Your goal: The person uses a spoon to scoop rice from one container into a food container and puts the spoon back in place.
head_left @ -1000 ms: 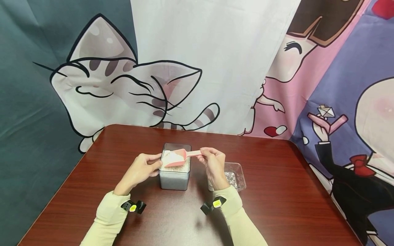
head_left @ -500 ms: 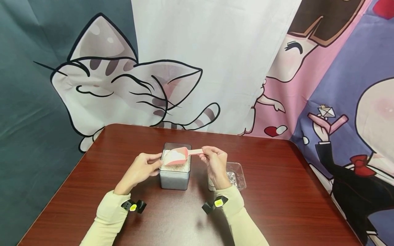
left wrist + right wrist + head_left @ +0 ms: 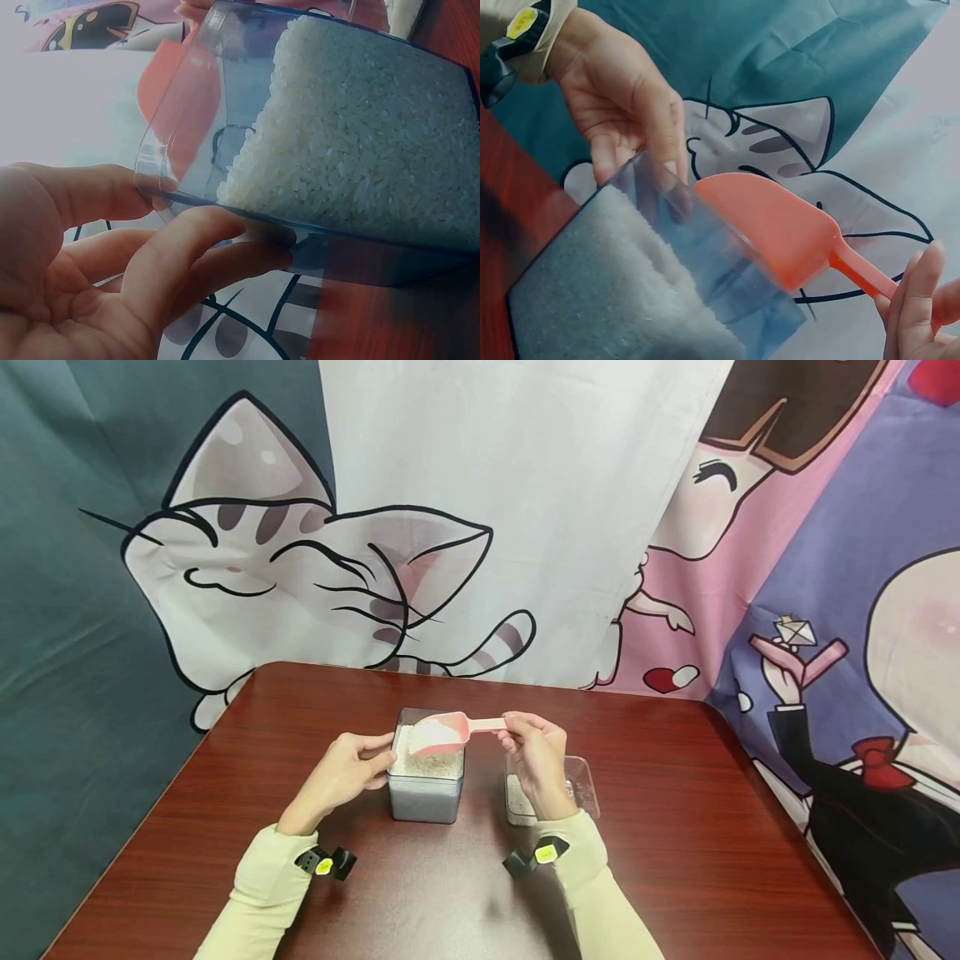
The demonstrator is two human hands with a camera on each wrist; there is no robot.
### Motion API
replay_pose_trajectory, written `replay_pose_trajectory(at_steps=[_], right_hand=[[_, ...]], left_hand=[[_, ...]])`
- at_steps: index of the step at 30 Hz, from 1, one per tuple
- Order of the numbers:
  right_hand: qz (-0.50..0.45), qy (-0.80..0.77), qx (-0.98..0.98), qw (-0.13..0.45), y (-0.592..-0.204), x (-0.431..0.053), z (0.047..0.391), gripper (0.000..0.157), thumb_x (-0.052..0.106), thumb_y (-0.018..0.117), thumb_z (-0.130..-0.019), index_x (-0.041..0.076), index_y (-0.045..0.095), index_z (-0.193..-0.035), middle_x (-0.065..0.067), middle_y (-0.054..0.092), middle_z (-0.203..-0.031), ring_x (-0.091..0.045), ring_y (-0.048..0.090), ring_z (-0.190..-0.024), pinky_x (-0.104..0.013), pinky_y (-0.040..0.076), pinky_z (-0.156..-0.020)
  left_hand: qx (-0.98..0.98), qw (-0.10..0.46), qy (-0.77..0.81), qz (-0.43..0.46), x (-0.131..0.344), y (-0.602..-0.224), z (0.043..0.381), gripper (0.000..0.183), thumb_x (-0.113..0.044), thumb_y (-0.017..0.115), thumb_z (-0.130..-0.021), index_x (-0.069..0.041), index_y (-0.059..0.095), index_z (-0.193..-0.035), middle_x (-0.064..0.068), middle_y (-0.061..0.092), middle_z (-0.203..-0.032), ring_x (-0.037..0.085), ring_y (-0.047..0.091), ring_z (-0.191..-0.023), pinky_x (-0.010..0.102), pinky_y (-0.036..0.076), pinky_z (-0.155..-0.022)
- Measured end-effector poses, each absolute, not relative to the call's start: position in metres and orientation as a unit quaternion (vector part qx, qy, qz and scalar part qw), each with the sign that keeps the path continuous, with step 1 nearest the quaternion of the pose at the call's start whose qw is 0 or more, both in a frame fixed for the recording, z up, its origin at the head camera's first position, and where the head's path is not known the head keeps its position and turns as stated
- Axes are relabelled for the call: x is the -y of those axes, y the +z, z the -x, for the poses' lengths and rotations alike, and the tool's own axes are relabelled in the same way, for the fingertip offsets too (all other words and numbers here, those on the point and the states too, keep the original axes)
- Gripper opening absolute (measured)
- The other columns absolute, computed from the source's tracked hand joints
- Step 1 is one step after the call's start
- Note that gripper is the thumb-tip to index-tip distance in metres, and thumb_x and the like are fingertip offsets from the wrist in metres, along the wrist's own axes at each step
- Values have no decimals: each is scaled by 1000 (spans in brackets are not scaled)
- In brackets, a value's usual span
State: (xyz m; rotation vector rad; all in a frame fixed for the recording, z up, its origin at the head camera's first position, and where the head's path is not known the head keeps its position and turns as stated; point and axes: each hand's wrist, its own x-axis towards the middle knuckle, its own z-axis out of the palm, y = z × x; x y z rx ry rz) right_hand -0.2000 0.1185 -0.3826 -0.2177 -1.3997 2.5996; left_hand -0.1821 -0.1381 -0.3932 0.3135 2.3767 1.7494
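Observation:
A clear bluish rice container (image 3: 425, 799) stands on the table, full of white rice (image 3: 367, 112) to near the top. My left hand (image 3: 347, 772) holds its left side, with thumb and fingers at the rim, as the left wrist view shows. My right hand (image 3: 536, 764) pinches the handle of a pink scoop (image 3: 444, 733). In the head view the scoop bears white rice and sits over the container's opening. Seen from the right wrist, the scoop's pink underside (image 3: 772, 221) is above the rim; its contents are hidden there.
Partly behind my right hand, a shallow clear plastic box (image 3: 583, 785) with some grains in it rests on the brown wooden table (image 3: 675, 827). A cloth printed with cartoon figures (image 3: 450, 593) hangs behind the table.
My right hand has moved to the right and slightly up, drawing the scoop with its rice along. My left hand and the rice container have stayed in place.

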Motion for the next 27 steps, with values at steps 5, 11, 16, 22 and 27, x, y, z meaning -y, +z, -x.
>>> replay_pose_trajectory(at_steps=[5, 11, 16, 22, 27], right_hand=[[72, 871, 476, 99, -376, -129, 197, 6, -10, 57, -81, -12, 62, -82, -12, 63, -57, -8, 56, -43, -12, 46, -41], [61, 873, 472, 110, -366, -148, 193, 10, -10, 57, -82, -8, 65, -78, -12, 64, -60, -9, 57, -46, -13, 47, -42], [68, 874, 461, 136, -357, -172, 184, 15, -10, 57, -83, -4, 68, -75, -11, 65, -63, -9, 57, -46, -14, 48, -44], [80, 877, 450, 151, -353, -205, 173, 13, -8, 58, -84, -6, 69, -78, -11, 65, -66, -11, 57, -47, -16, 50, -45], [93, 871, 452, 169, -358, -227, 166, 11, -7, 60, -83, -6, 70, -79, -12, 66, -66, -12, 57, -46, -16, 50, -45]], left_hand=[[-795, 88, 590, -107, 138, -394, 182, 42, -6, 57, -89, 8, 48, -128, 27, 56, -117, 25, 63, -92, 32, 56, -69], [-795, 87, 591, -108, 139, -393, 182, 42, -6, 57, -89, 9, 48, -128, 27, 58, -114, 22, 63, -89, 32, 56, -69], [-796, 89, 588, -111, 139, -392, 182, 43, -7, 57, -89, 9, 48, -128, 26, 60, -112, 19, 64, -86, 32, 56, -69], [-797, 91, 588, -104, 140, -393, 183, 42, -7, 58, -88, 7, 49, -127, 25, 61, -110, 17, 64, -85, 31, 56, -69], [-800, 90, 584, -101, 141, -393, 183, 42, -8, 59, -88, 7, 50, -127, 24, 61, -110, 17, 64, -86, 31, 56, -69]])
